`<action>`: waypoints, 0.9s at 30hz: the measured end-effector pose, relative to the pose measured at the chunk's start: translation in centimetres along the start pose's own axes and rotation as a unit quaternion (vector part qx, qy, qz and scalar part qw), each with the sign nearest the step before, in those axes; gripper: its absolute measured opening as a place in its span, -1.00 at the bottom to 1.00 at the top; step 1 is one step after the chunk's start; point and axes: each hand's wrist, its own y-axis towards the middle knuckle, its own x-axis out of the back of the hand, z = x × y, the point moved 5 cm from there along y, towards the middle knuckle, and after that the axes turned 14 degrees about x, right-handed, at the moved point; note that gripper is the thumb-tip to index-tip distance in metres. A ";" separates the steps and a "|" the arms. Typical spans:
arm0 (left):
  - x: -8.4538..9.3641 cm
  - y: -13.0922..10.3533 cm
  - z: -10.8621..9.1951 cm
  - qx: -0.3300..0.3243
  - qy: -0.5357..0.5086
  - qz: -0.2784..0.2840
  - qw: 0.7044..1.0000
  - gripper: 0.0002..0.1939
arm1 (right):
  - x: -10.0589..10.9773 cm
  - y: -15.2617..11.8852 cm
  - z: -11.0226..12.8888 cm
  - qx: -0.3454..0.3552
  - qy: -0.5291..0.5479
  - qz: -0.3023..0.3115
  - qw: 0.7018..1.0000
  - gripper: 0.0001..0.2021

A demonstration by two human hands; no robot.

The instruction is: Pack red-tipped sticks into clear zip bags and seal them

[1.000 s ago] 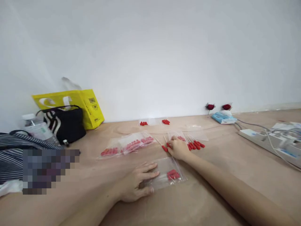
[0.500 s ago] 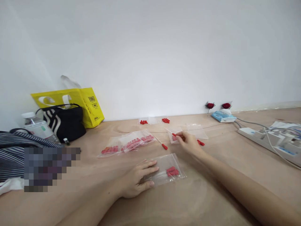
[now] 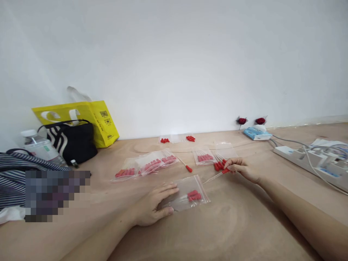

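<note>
My left hand (image 3: 154,204) lies on a clear zip bag (image 3: 181,186), fingers spread over its left side. Two red-bulbed droppers (image 3: 194,195) show inside that bag, near its right end. My right hand (image 3: 241,170) pinches another dropper (image 3: 225,170) by its red bulb, the thin clear stem pointing left towards the bag's zip edge. Beside those fingers lies a loose pile of droppers (image 3: 218,166). Behind the pile is a filled bag of droppers (image 3: 205,158), and a single dropper (image 3: 188,168) rests on the table to its left.
Several filled bags (image 3: 152,166) overlap at left centre. Small red-tipped bunches (image 3: 190,138) lie by the wall. A yellow bag (image 3: 106,125), black pouch (image 3: 78,139) and bottle (image 3: 45,146) stand left; a tissue pack (image 3: 257,133) and power strip (image 3: 301,165) lie right.
My right hand has moved right and nearer with the dropper, whose stem now points left and down. The filled bag and loose pile it covered are visible. My left hand stays on the bag.
</note>
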 end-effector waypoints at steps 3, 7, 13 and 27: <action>-0.1 0.0 0.1 -0.006 -0.006 -0.004 1.000 -0.48 | -0.9 0.1 0.3 0.003 0.012 0.013 1.000 -0.86; -0.3 0.1 0.6 0.008 -0.013 -0.013 1.000 -0.43 | -3.2 0.2 1.0 0.016 0.032 0.044 0.998 -0.83; -0.2 0.1 0.0 -0.004 -0.021 -0.025 0.999 -0.41 | -8.6 -0.1 2.0 0.014 0.077 0.082 0.994 -0.68; -0.4 0.4 0.0 -0.022 -0.020 -0.032 0.999 -0.41 | -11.4 -0.1 0.9 0.023 -0.029 0.008 0.999 -0.71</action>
